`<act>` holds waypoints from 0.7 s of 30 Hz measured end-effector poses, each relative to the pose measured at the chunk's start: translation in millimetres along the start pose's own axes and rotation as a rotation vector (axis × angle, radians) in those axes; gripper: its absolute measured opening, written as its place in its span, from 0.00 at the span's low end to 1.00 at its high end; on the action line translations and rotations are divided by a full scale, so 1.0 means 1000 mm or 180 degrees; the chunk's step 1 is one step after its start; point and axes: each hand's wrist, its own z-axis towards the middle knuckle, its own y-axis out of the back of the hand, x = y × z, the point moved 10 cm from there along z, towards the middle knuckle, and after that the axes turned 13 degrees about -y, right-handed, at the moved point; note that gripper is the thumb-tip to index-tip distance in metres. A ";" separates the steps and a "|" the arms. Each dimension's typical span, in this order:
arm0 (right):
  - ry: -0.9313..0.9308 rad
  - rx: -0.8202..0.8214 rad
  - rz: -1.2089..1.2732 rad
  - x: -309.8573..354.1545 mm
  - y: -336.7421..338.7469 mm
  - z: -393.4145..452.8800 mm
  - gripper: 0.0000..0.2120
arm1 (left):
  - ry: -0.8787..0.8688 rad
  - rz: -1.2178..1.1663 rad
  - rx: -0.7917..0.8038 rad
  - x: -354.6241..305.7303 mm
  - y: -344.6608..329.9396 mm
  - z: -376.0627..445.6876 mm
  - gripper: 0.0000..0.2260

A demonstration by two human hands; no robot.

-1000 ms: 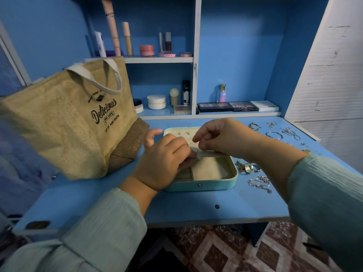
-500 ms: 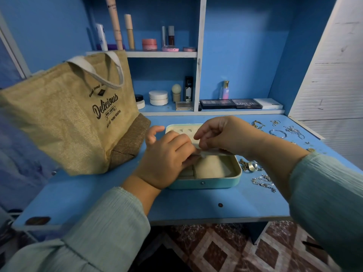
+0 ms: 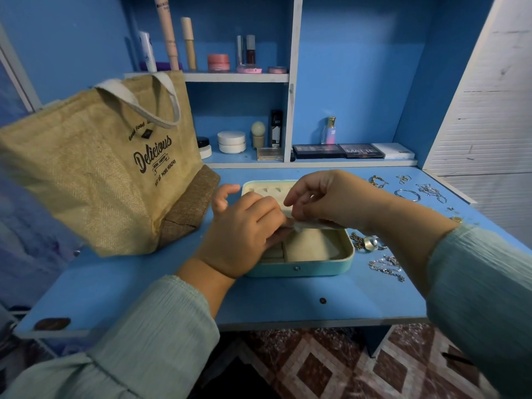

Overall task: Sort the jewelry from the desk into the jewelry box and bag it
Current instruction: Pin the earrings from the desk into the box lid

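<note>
box (image 3: pixel 299 267) open at bench (image 3: pixel 115 292) centre, for filling | both hands over it: right hand (image 3: pixel 325 201) pinches a pale flap (image 3: pixel 312 225), left hand (image 3: pixel 244 237) fingers curled at its edge, probably steadying | jewelry (image 3: pixel 385 267) lies right of box, within reach | bag (image 3: pixel 95 174) stands left, ready

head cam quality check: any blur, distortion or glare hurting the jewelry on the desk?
Head view: wide-angle bowing bends the shelf upright and desk edges; dim, even light, no hard glare. The jewelry box and jute bag read sharp; sleeves at the bottom corners are soft. The silver chains and bangle are small, links barely resolved.
</note>
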 end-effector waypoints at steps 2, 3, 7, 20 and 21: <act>0.0036 -0.0034 -0.0165 0.003 -0.001 0.000 0.12 | -0.0021 -0.0021 0.0018 0.000 -0.001 -0.001 0.09; 0.0048 -0.0045 -0.0227 0.004 -0.002 -0.001 0.13 | -0.0030 -0.0028 0.0027 -0.001 -0.001 -0.001 0.08; -0.0009 0.0003 -0.0092 0.000 -0.003 0.000 0.13 | -0.0002 -0.0010 0.0031 0.000 -0.001 -0.001 0.09; 0.0094 -0.0076 0.0151 -0.005 0.001 -0.001 0.12 | 0.0044 -0.0088 -0.0028 -0.001 0.003 0.001 0.11; 0.0097 -0.0091 0.0175 -0.005 0.001 -0.002 0.12 | 0.0040 -0.0090 -0.0032 -0.001 0.003 0.001 0.11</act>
